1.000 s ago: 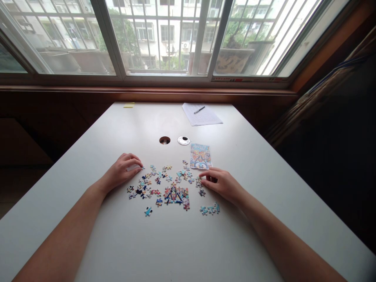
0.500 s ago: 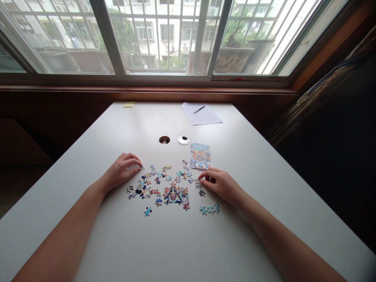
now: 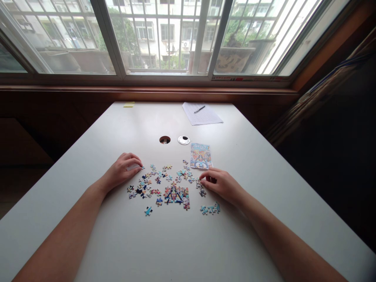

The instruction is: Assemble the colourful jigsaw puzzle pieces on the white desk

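My left hand (image 3: 125,168) rests at the left edge of the loose jigsaw pieces (image 3: 143,184), thumb and forefinger closed on a small light-blue jigsaw piece (image 3: 143,167). On the other side, my right hand (image 3: 220,182) has its fingers curled and pinched at a jigsaw piece (image 3: 199,181), mostly covered by the fingertips. Between the hands lies a joined section of puzzle (image 3: 177,194) with a dark-blue pattern. A printed picture sheet (image 3: 201,156) lies just beyond my right hand. Several light-blue pieces (image 3: 210,208) are grouped nearer me, and another blue piece (image 3: 148,211) lies at the left.
The white table (image 3: 141,246) has a round cable hole (image 3: 165,140) with its metal cover (image 3: 184,140) beside it. Paper sheets (image 3: 202,116) with a pen (image 3: 199,109) and a yellow sticky note (image 3: 129,105) lie at the far edge, below a barred window.
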The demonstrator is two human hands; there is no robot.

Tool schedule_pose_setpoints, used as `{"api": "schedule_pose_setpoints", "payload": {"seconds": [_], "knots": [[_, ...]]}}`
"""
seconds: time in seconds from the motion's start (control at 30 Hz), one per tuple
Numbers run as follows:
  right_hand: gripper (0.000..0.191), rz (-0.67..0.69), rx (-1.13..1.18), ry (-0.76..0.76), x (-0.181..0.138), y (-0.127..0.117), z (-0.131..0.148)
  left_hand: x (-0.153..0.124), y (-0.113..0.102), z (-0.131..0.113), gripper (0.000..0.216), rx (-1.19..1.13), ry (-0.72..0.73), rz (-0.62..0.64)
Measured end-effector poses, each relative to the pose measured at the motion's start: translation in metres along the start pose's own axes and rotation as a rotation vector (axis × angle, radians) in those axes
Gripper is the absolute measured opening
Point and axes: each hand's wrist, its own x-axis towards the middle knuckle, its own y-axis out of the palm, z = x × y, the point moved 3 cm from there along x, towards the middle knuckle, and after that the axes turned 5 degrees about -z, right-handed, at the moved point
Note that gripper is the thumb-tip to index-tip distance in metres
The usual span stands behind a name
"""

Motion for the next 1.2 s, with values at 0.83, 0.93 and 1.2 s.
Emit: {"api": "schedule_pose_setpoints", "payload": {"seconds": [0.83, 0.93, 1.2], "knots": [[0.013, -0.057, -0.022, -0.111, -0.003, -0.001, 0.005, 0.000, -0.001, 0.000, 0.017, -0.037, -0.043, 0.020], [0.015, -0.142, -0.091, -0.225, -0.002, -0.001, 0.011, 0.000, -0.001, 0.001, 0.018, -0.036, -0.043, 0.025], [0.048, -0.065, -0.123, -0.471, -0.003, 0.022, 0.037, 0.000, 0.000, 0.003, 0.017, -0.037, -0.052, 0.030]]}}
